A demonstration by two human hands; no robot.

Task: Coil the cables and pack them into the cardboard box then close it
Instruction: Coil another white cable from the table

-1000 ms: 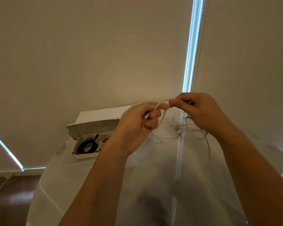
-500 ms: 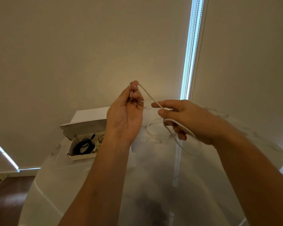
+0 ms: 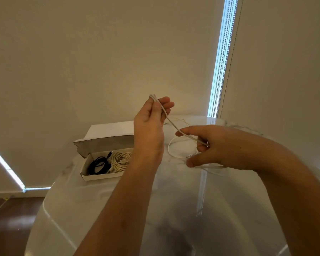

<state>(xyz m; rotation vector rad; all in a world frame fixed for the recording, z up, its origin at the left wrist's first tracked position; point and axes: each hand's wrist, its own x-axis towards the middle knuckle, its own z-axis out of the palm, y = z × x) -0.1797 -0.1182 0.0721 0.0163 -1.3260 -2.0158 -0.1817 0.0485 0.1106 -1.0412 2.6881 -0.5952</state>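
Pinched between thumb and fingertips of the left hand (image 3: 150, 124), one end of the white cable (image 3: 175, 127) is raised above the table, its plug poking out just over the thumb. From there the cord slants down to the right hand (image 3: 216, 147), whose fingers curl round it while a loose loop hangs beneath and rests on the tabletop. Holding one end high and letting the rest run through the other hand looks like a way to keep the cord taut and free of twists as turns are gathered (a coil not yet formed, by my reading).

Left of the hands sits the cardboard box (image 3: 102, 177), lid flung back toward the wall, already holding a black cable (image 3: 98, 165) and a cream cable (image 3: 121, 158), both coiled side by side; it is near enough for an easy drop.

Everything rests on a glossy white table (image 3: 118, 209) with a rounded edge. Behind stand plain blinds (image 3: 100, 52), daylight showing through a bright slit (image 3: 218, 71), and dark wooden floor (image 3: 13, 215) lies lower left.
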